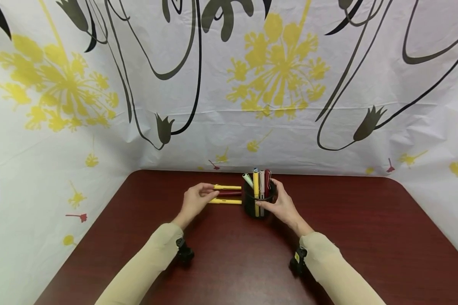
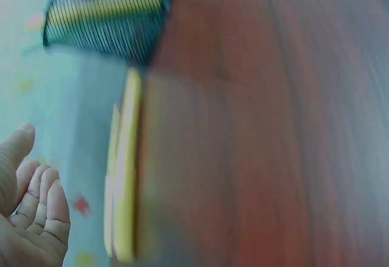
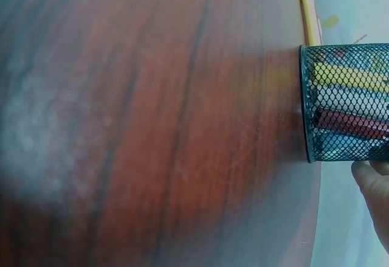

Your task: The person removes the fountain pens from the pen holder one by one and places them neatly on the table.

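Beige sleeves (image 1: 145,271) cross the counter (image 1: 233,262). Right of the cup (image 1: 248,208), my right hand (image 1: 285,206) grips it, pens (image 1: 256,184) inside. Left of the cup, three pens (image 1: 226,201) lie side by side, my left hand (image 1: 195,201) by their outer ends, fingers relaxed, holding nothing. Behind the cup hangs a patterned sheet (image 1: 213,99).

With both forearms (image 1: 145,264) stretched forward, the left hand (image 1: 196,199) curves loosely, the right hand (image 1: 284,206) grips.

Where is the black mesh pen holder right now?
In the head view, the pen holder stands just right of centre on the table, gripped from its right by the right hand, with two yellow pens lying to its left.
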The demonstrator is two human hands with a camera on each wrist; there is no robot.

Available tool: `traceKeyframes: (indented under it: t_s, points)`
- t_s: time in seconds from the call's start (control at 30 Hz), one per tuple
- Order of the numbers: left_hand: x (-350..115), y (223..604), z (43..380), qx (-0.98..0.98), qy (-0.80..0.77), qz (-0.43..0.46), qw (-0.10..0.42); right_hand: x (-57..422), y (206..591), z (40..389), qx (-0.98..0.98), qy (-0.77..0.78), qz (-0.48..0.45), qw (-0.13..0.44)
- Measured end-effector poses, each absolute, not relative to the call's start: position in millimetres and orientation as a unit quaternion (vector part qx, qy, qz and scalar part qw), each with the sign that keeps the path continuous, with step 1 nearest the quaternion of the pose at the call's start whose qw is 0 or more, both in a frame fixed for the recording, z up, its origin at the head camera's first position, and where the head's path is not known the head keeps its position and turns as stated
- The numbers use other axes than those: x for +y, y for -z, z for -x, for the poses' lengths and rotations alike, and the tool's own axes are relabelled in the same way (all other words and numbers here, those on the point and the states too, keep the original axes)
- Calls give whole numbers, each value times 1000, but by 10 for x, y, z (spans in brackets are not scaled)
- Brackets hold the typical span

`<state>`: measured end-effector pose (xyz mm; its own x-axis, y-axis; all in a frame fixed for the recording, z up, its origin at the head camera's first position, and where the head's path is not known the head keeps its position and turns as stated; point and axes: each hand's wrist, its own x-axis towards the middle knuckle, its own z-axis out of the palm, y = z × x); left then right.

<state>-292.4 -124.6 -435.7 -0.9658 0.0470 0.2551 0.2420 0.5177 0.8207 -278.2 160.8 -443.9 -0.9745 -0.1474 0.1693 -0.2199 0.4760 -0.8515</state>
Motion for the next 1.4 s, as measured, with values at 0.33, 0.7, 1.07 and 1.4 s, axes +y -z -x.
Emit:
traceKeyframes:
  t_s: [0.33, 0.7, 1.07, 1.4]
  points:
    - [-595, 4186, 2915, -763, 636, 79, 87, 1590, 4465, 2776, -844, -522, -111, 46]
    - [-255, 4177, 2995, -731, 674, 46, 93, 1568, 4457, 2758, -848, -516, -110, 52]
    - [-176, 4191, 3022, -753, 647, 28, 116, 1572, 4471, 2766, -842, -524, -117, 54]
    - [-236, 4157, 2971, -753, 646, 38, 122, 1581, 4465, 2780, -836, -529, -130, 70]
